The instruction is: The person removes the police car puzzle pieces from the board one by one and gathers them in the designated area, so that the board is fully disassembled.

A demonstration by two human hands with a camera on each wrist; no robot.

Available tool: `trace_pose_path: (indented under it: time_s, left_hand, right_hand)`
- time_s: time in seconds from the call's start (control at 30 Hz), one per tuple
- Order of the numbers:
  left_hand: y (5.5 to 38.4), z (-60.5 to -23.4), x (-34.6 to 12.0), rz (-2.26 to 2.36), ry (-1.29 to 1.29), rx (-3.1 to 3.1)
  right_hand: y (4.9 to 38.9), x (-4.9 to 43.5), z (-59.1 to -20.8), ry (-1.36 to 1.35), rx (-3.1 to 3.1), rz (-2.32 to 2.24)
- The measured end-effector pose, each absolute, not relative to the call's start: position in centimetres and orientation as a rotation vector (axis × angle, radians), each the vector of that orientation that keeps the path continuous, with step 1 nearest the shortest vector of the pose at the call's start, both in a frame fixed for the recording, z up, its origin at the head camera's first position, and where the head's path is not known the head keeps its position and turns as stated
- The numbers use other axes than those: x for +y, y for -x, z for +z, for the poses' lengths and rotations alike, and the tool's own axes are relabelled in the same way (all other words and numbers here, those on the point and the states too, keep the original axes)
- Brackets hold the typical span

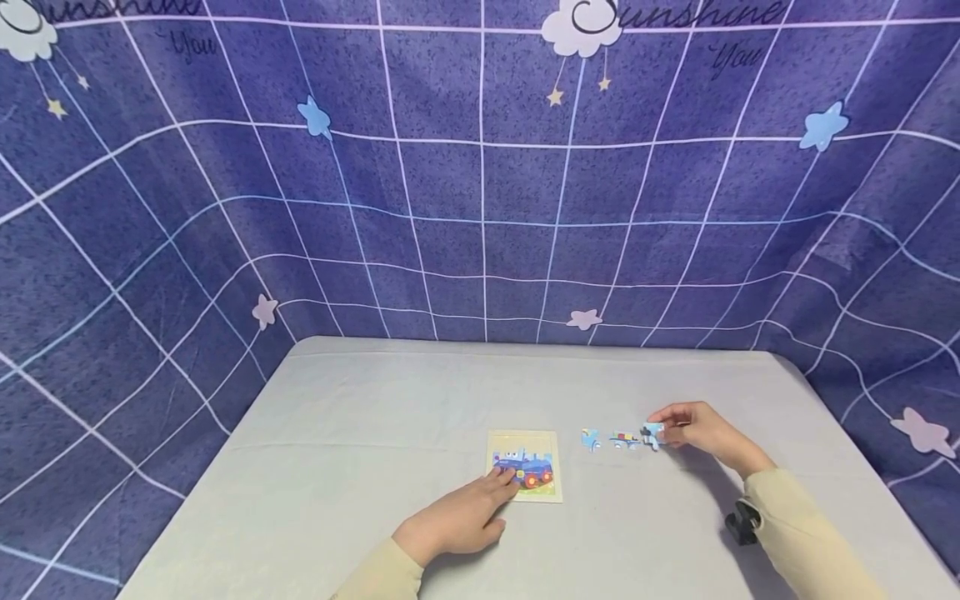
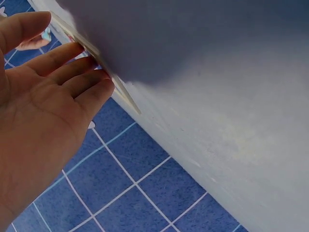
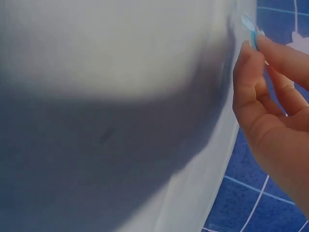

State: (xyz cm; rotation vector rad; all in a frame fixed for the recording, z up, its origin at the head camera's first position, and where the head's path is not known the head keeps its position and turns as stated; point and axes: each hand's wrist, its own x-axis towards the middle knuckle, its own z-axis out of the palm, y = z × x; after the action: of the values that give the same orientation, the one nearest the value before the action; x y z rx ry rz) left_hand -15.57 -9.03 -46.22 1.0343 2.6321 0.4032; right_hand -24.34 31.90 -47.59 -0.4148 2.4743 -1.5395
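A wooden puzzle board (image 1: 557,467) lies on the table, with a blue vehicle picture filling its lower part and bare wood along the top. My left hand (image 1: 463,510) rests its fairly straight fingertips on the lower left of the picture; the left wrist view shows those fingers against the board's edge (image 2: 126,95). To the right, my right hand (image 1: 701,432) pinches a light blue puzzle piece (image 1: 654,432) between thumb and fingers. The pinched piece (image 3: 249,26) appears nearly edge-on in the right wrist view.
Two more puzzle pieces lie between the board and my right hand: a blue one (image 1: 591,439) and one with colourful blocks (image 1: 624,439). A pale cloth covers the table (image 1: 360,400). Behind it hangs a blue gridded curtain (image 1: 450,183). A black wrist device (image 1: 742,523) sits at my right sleeve.
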Motion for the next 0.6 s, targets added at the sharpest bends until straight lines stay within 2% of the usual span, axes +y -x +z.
trace_pose_path:
  time_s: [0.13, 0.3, 0.6]
  left_hand:
    - [15.6, -46.2, -9.1, 0.407, -1.034, 2.630]
    - [15.6, -46.1, -9.0, 0.403, -1.040, 2.636]
    - [15.4, -46.1, -8.8, 0.349, -1.045, 2.654]
  right_hand:
    - [24.3, 31.7, -47.9, 0.456, 2.558, -1.473]
    - [23.7, 30.4, -46.7, 0.377, 2.694, -1.322]
    - [24.3, 31.1, -48.1, 0.422, 2.804, -1.205]
